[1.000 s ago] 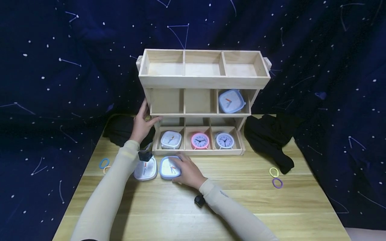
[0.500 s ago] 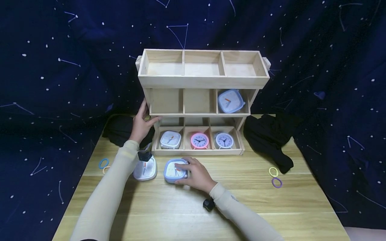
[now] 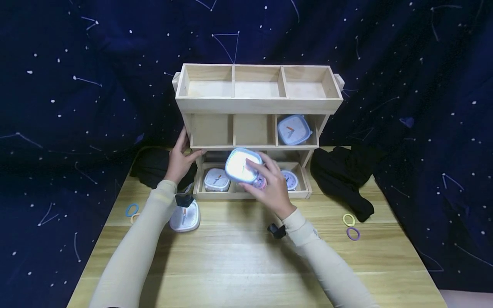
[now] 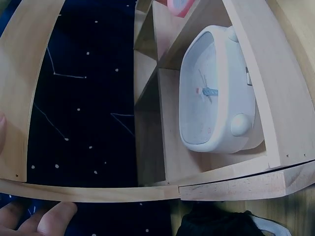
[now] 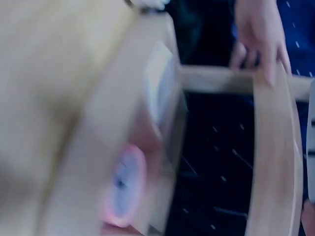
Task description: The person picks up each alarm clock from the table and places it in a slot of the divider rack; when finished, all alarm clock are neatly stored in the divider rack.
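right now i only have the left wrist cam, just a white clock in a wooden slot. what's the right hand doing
Observer: The right hand grips a light blue square clock, held up in front of the wooden shelf, about where the bottom and middle tiers meet.
Operator: is the middle row taken anywhere
Observer: Only its right compartment, which holds another blue clock; the left and centre ones show nothing inside.
Operator: and the left hand
Observer: The left hand grips the shelf's left side wall.

A blurred pink clock point(image 5: 122, 189) sits in the wooden shelf point(image 5: 268, 162), left hand point(image 5: 258, 37) gripping its edge.
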Demonstrator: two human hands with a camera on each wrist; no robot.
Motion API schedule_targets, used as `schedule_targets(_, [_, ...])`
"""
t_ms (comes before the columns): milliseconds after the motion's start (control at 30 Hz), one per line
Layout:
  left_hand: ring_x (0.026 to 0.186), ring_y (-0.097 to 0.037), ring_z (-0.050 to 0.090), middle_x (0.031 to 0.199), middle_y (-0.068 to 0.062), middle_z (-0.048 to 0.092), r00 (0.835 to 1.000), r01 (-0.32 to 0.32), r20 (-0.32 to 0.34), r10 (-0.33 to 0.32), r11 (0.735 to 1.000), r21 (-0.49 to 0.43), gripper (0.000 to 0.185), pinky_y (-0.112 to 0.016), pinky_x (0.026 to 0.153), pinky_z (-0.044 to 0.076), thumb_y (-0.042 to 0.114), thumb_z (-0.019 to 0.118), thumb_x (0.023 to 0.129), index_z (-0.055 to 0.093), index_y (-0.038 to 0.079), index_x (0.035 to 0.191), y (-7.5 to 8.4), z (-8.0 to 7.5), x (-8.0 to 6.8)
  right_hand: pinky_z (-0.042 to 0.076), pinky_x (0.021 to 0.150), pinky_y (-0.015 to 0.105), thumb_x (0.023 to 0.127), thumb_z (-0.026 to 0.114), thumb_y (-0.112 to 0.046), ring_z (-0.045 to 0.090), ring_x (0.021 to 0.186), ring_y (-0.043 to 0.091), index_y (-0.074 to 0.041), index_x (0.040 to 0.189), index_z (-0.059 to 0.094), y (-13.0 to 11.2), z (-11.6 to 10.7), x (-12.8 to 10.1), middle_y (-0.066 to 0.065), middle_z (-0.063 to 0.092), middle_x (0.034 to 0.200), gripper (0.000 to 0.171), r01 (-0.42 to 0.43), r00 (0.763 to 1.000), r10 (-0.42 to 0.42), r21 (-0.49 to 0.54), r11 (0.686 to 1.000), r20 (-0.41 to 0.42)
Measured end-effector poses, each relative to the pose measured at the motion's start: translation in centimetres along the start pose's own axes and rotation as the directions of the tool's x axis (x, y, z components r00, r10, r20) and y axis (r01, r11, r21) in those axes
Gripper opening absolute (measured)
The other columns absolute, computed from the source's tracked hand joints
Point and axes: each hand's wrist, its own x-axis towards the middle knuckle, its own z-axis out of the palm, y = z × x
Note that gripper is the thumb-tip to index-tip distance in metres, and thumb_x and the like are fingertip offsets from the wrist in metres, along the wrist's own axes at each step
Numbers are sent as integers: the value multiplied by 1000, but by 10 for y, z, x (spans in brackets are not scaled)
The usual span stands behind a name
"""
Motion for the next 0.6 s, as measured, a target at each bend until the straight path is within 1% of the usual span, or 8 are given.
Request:
schedule_targets(100, [163, -31, 29, 178, -8, 24, 1000, -2, -2, 2, 1000, 4, 101, -48, 134, 27, 20, 80, 98, 14, 35, 173, 0, 0, 0, 47, 116, 64, 72, 100, -22, 56, 139, 47, -7, 132, 73, 7, -6, 27, 25, 57, 154, 67, -31, 993, 27, -32, 999, -113])
schedule_targets(167, [163, -31, 30, 177, -9, 25, 1000, -3, 0, 3, 1000, 0, 101, -48, 134, 27, 20, 80, 98, 14, 35, 173, 0, 0, 0, 43, 119, 65, 74, 98, -22, 54, 142, 48, -6, 128, 72, 13, -9, 43, 27, 56, 155, 62, -62, 986, 52, -54, 997, -160])
schedule_targets(233, [163, -32, 30, 177, -9, 25, 1000, -4, 2, 4, 1000, -5, 100, -48, 134, 27, 21, 80, 98, 14, 35, 172, 0, 0, 0, 40, 122, 65, 76, 97, -22, 54, 143, 48, -4, 122, 71, 18, -9, 57, 28, 56, 154, 56, -92, 980, 76, -80, 993, -184])
schedule_targets(300, [163, -32, 30, 177, -10, 25, 1000, -4, 2, 4, 1000, -10, 100, -48, 134, 27, 21, 80, 98, 15, 34, 172, 0, 0, -1, 38, 123, 65, 76, 97, -23, 54, 143, 48, -4, 116, 69, 24, -8, 69, 28, 58, 153, 53, -120, 978, 98, -111, 986, -186])
schedule_targets(400, [163, -32, 31, 177, -9, 26, 1000, -2, 0, 2, 1000, -13, 99, -47, 134, 28, 22, 80, 98, 16, 34, 172, 0, 0, -1, 38, 123, 63, 76, 97, -26, 56, 140, 48, -6, 113, 68, 32, -5, 84, 26, 61, 149, 51, -142, 981, 115, -175, 974, -156])
schedule_targets(500, [163, -32, 31, 177, -9, 26, 1000, -1, -3, 1, 1000, -12, 99, -48, 133, 29, 21, 80, 98, 16, 33, 172, -1, 0, -1, 42, 117, 62, 77, 96, -30, 58, 138, 46, -9, 111, 68, 36, 0, 95, 23, 61, 151, 49, -138, 987, 112, -252, 958, -113])
schedule_targets(600, [163, -32, 31, 177, -9, 26, 1000, -8, -3, 8, 1000, -10, 99, -48, 133, 30, 21, 80, 98, 16, 33, 173, -1, 0, -1, 43, 111, 62, 78, 95, -33, 59, 136, 45, -10, 109, 69, 38, 5, 101, 21, 59, 153, 46, -118, 992, 95, -314, 942, -88])
